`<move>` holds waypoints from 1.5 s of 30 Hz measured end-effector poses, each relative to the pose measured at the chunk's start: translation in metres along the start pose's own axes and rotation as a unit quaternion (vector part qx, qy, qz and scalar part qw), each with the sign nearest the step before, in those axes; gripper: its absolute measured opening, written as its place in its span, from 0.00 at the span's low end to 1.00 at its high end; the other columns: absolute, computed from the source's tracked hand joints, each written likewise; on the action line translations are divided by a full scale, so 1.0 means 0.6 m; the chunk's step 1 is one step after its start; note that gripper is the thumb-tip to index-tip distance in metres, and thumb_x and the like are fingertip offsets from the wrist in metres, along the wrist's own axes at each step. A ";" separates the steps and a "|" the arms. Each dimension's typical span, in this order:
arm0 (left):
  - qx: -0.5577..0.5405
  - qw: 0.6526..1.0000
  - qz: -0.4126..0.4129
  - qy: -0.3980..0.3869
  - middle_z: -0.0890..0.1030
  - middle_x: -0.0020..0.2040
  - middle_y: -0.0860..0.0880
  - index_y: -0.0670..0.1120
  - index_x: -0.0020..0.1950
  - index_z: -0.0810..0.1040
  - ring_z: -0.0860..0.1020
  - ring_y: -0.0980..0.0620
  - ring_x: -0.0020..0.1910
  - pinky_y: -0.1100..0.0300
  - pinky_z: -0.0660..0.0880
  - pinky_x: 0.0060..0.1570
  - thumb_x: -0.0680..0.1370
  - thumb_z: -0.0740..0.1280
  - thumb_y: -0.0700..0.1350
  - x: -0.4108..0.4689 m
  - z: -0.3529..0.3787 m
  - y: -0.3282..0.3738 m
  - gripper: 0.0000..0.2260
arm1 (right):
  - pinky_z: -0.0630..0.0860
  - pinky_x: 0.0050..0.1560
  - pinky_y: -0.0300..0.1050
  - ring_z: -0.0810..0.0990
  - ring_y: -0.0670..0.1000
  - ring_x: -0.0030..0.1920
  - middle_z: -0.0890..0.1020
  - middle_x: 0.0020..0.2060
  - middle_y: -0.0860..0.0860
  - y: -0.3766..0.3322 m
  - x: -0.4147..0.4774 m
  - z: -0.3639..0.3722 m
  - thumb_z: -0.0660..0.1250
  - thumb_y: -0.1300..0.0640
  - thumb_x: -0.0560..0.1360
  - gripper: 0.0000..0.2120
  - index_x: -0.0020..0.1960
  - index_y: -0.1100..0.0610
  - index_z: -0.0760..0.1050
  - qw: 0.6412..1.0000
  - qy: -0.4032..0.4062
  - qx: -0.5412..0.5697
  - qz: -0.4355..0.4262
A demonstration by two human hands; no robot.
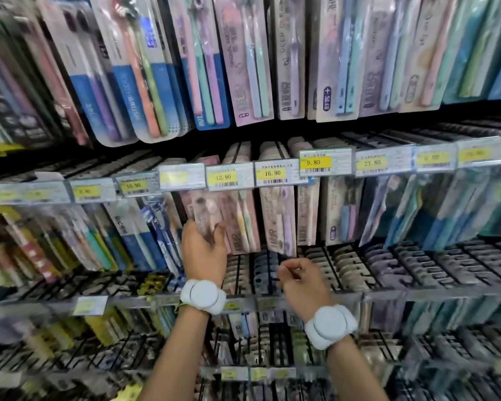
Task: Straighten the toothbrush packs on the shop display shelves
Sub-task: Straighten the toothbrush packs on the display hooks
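Note:
Rows of toothbrush packs hang on the display in front of me. My left hand (204,250) grips the lower part of a pinkish-brown pack (203,211) in the middle row, under the 12.90 price tag (224,177); its fingers curl round the pack's bottom edge. To the right hangs a similar pink pack (278,224) under the 16.90 tag (272,173). My right hand (301,280) hovers lower, below that pack, with fingers curled and nothing visibly held. Both wrists wear white round bands.
An upper row of pastel packs (252,62) hangs overhead. Blue and white packs (145,233) crowd the left, teal ones (446,209) the right. A clear rail of price tags (370,163) crosses the middle. Lower rows of hooks and packs (272,337) lie beneath my arms.

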State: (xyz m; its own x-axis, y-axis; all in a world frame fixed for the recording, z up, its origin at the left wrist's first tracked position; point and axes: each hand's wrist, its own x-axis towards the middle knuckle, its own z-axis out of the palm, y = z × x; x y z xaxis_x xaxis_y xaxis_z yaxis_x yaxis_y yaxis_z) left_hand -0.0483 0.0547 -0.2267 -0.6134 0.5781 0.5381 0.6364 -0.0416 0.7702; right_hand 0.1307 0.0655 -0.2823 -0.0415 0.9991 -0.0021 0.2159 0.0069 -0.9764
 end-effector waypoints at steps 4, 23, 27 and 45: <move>-0.035 0.998 0.002 -0.055 0.78 0.42 0.53 0.41 0.61 0.70 0.80 0.49 0.43 0.57 0.72 0.40 0.80 0.70 0.50 -0.021 -0.013 0.016 0.18 | 0.80 0.56 0.55 0.84 0.52 0.49 0.85 0.45 0.49 0.004 -0.005 0.007 0.67 0.51 0.77 0.01 0.48 0.47 0.76 1.000 -0.002 -0.016 -0.003; -0.201 0.966 -0.040 -0.157 0.85 0.40 0.52 0.52 0.59 0.73 0.84 0.58 0.39 0.59 0.80 0.39 0.78 0.71 0.52 -0.113 0.055 0.072 0.13 | 0.81 0.42 0.44 0.84 0.44 0.39 0.87 0.38 0.49 0.000 -0.023 -0.051 0.71 0.53 0.77 0.06 0.45 0.55 0.82 0.992 -0.042 0.037 -0.110; -0.202 0.965 -0.030 -0.164 0.83 0.37 0.50 0.50 0.52 0.73 0.81 0.58 0.35 0.61 0.76 0.36 0.79 0.68 0.56 -0.127 0.066 0.084 0.11 | 0.78 0.42 0.41 0.82 0.44 0.37 0.85 0.35 0.48 0.014 -0.014 -0.067 0.69 0.52 0.77 0.08 0.42 0.54 0.81 0.993 -0.039 0.026 -0.112; -0.173 0.965 0.036 -0.193 0.83 0.47 0.54 0.47 0.59 0.76 0.81 0.59 0.47 0.62 0.78 0.48 0.81 0.67 0.47 -0.094 0.118 0.098 0.08 | 0.80 0.42 0.46 0.83 0.45 0.37 0.85 0.33 0.47 0.017 -0.002 -0.096 0.70 0.42 0.74 0.13 0.39 0.51 0.79 0.997 0.011 -0.005 -0.074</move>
State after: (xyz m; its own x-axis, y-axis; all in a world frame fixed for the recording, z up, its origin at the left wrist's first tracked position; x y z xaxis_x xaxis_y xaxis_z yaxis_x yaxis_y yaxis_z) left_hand 0.0568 0.0776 -0.2359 -0.3116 0.8208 0.4787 0.4357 -0.3243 0.8396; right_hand 0.1891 0.0668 -0.2801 -0.0519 0.9878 0.1469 0.2188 0.1548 -0.9634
